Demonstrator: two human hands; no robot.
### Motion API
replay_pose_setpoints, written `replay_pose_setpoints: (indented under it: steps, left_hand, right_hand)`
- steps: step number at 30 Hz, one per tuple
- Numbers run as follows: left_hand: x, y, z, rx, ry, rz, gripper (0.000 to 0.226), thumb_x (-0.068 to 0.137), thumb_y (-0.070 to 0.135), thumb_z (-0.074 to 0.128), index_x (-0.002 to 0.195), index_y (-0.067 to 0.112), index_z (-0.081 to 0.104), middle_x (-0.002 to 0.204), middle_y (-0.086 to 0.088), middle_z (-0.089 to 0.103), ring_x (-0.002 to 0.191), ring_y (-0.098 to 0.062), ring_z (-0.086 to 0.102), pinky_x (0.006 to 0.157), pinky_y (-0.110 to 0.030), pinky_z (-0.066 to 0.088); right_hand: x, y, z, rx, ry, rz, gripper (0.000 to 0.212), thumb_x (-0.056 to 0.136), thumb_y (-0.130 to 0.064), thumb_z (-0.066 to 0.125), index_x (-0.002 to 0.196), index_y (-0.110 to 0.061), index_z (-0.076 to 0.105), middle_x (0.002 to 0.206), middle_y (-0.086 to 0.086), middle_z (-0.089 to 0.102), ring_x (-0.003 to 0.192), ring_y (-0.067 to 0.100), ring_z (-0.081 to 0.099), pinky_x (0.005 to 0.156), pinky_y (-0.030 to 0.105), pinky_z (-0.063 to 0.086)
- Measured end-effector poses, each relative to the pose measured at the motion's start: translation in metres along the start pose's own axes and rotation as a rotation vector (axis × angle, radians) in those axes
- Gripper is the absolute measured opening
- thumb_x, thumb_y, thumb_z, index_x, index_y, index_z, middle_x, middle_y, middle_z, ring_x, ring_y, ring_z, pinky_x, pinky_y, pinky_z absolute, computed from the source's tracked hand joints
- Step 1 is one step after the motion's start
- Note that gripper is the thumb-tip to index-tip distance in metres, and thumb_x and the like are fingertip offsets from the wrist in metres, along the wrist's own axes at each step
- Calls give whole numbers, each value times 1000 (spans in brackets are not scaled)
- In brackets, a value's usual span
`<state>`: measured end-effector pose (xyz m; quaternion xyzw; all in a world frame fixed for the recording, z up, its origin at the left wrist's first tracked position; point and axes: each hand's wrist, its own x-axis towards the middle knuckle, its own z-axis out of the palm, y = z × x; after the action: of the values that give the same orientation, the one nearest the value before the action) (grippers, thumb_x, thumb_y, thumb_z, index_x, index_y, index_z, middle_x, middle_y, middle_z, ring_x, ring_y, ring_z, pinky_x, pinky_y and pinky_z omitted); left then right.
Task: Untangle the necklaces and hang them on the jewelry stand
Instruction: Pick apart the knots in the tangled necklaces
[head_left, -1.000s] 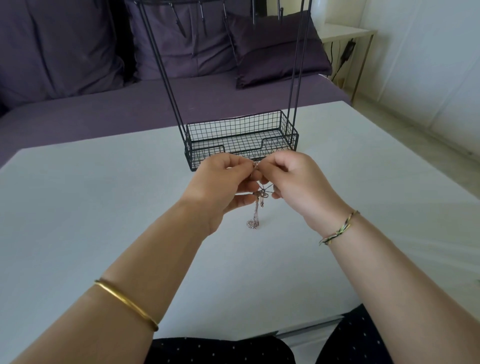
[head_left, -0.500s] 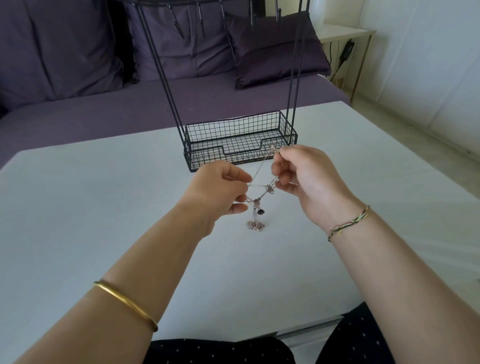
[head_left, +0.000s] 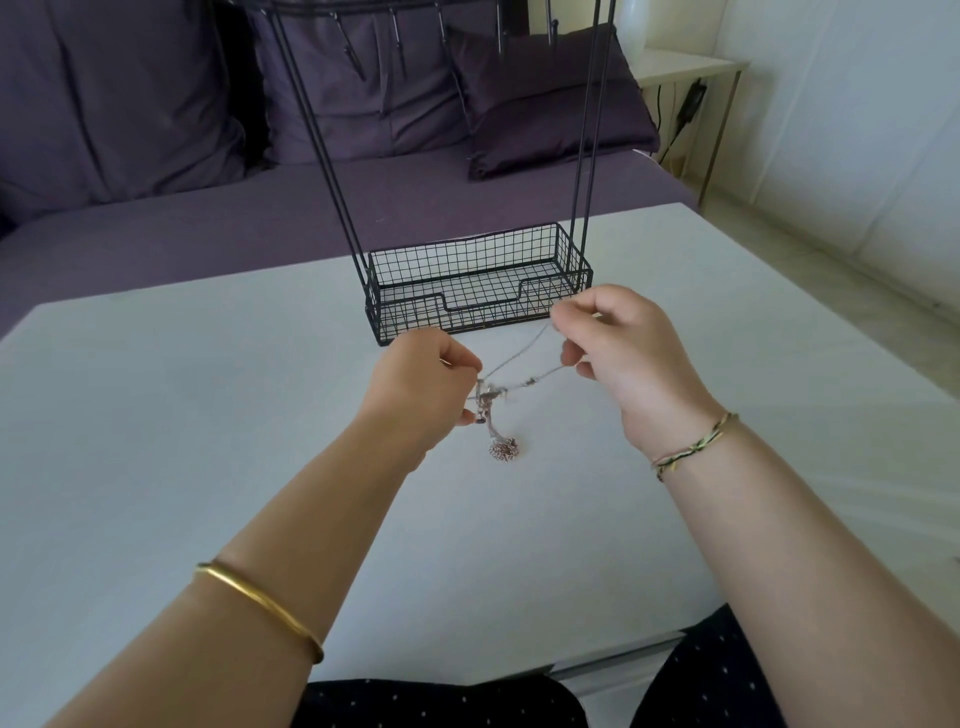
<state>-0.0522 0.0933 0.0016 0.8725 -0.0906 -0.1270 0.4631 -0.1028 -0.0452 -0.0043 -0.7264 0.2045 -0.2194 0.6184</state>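
Since a moment ago my right hand (head_left: 623, 358) has drawn away from my left hand (head_left: 421, 389), both still pinching the necklaces (head_left: 491, 400), so two strands now stretch between them and the knot, hanging just beside the left hand, seems to me only partly loosened.

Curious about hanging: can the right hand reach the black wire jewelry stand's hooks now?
Likely yes: the way up to the hooks looks free, though the right hand pinches silver necklace chains knotted beside the left hand.
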Motion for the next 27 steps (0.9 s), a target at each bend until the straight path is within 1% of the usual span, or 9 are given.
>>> replay_pose_setpoints:
  steps: [4,7,10,11,15,19,22,25,27]
  left_hand:
    - [1,-4,-1,107,-8,17,18,94,7,46,90,12,62,87,5,60,66,-8,66,55,-26,42]
    - [1,-2,1,140,-32,23,19,95,8,45,87,10,62,80,6,57,64,-9,66,48,-23,38]
    - [4,-1,2,91,-20,-24,23,97,6,38,86,7,58,75,1,51,56,-12,60,60,-36,53]
    - [5,-1,2,42,-18,-48,25,97,4,37,81,9,55,73,0,50,55,-12,56,61,-34,55]
    - [6,0,1,-153,4,-175,29,97,3,38,72,15,46,68,0,51,52,-9,48,36,-15,43]
    - [4,7,-2,-482,47,-374,19,97,1,31,89,7,46,66,-7,62,48,-10,41,35,-13,34]
    - [8,6,-5,-623,92,-384,26,96,1,25,114,10,43,72,-10,69,48,-10,36,35,-15,30]
    - [10,4,-8,-715,158,-345,33,96,0,24,124,8,40,79,-13,71,48,-10,34,35,-16,29]
    - [11,4,-10,-735,215,-317,28,97,2,27,119,10,43,81,-11,71,50,-10,37,36,-16,31]
  right_hand:
    - [2,-7,-2,414,-27,174,15,92,-13,56,77,-12,56,46,-2,45,56,16,55,69,32,56]
    - [-1,-10,0,618,-74,220,15,94,-13,52,80,-11,58,48,-3,41,42,11,43,55,27,55]
    - [-3,-13,0,693,-82,236,10,91,-14,56,83,-12,62,60,-3,54,34,7,31,44,19,43]
    - [-3,-14,-1,709,-84,242,9,90,-15,57,83,-13,63,65,-3,59,33,6,29,43,18,41]
    - [-3,-14,-3,765,-69,271,12,88,-11,57,78,-16,60,89,2,72,35,6,30,39,16,37]
    - [-4,-14,-3,799,-21,327,19,86,-6,45,69,-15,48,94,8,70,41,8,42,37,15,34]
    - [-3,-12,-6,784,-23,391,20,81,-5,39,63,-14,37,89,12,68,38,11,43,35,14,30]
    - [-2,-9,-8,592,-78,482,21,83,-4,43,65,-15,38,72,10,65,32,9,36,34,12,26]
    - [-3,-7,-6,362,-116,476,20,84,-2,49,68,-12,44,62,8,61,31,8,33,35,12,26]
